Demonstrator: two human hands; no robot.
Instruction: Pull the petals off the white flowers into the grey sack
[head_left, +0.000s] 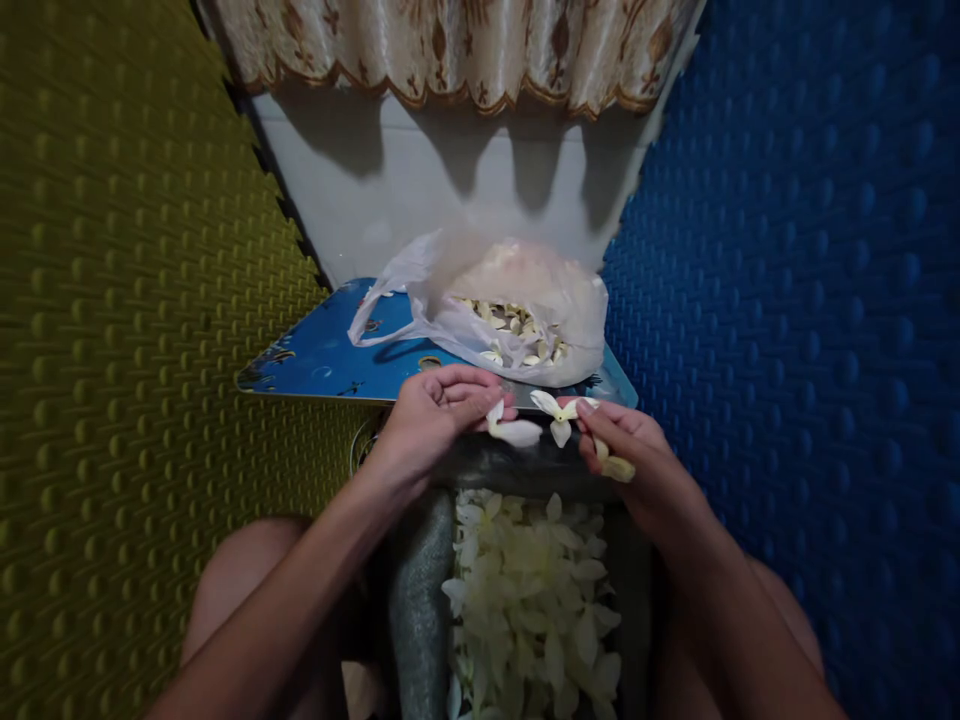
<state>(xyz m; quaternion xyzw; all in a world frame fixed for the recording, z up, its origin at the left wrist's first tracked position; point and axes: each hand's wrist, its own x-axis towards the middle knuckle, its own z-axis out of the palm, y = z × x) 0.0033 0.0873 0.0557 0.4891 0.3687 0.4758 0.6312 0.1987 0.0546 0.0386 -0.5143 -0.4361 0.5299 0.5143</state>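
Between the thumb and fingers of my left hand (457,400) is a white flower (513,430), its petals pointing right. My right hand (626,435), closed, pinches another white flower (559,415) by its side; a yellowish piece (616,468) shows under its fingers. A small gap separates the two flowers. Below my hands lies a thick layer of white flowers (532,590) on dark and grey-green material. Just beyond my hands, a white plastic bag (577,310) lies open with loose flowers (517,325) inside.
A blue tabletop with printed pictures (322,350) holds the bag. Yellow-green textured matting (150,300) rises at the left and blue textured matting (795,300) at the right. A patterned curtain (450,50) hangs before a pale wall (337,180). My knees flank the flower layer.
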